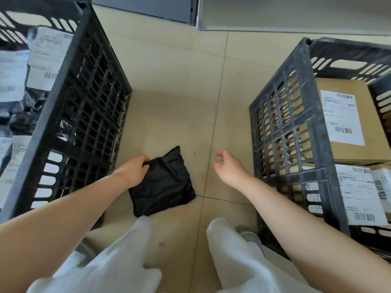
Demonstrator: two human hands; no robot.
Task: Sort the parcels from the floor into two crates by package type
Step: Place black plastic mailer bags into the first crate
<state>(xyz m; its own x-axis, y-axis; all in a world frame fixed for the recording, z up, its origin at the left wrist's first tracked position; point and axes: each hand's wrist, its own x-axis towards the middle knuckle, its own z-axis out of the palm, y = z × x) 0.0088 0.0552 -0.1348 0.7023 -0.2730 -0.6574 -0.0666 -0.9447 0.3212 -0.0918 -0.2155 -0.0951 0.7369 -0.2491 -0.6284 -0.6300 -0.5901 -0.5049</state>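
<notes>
A black plastic mailer bag (164,183) lies on the tiled floor between two crates. My left hand (135,169) grips its upper left corner. My right hand (227,166) hovers to the right of the bag, fingers loosely curled and apart, holding nothing. The black crate on the left (84,98) holds several black bags with white labels (47,58). The grey-black crate on the right (289,123) holds cardboard boxes (342,119) with shipping labels.
My legs in white trousers (228,250) stand at the bottom of the view. A grey cabinet base (152,9) and a wall panel (296,15) run along the far side. Beige floor tiles (179,81) stretch between the crates.
</notes>
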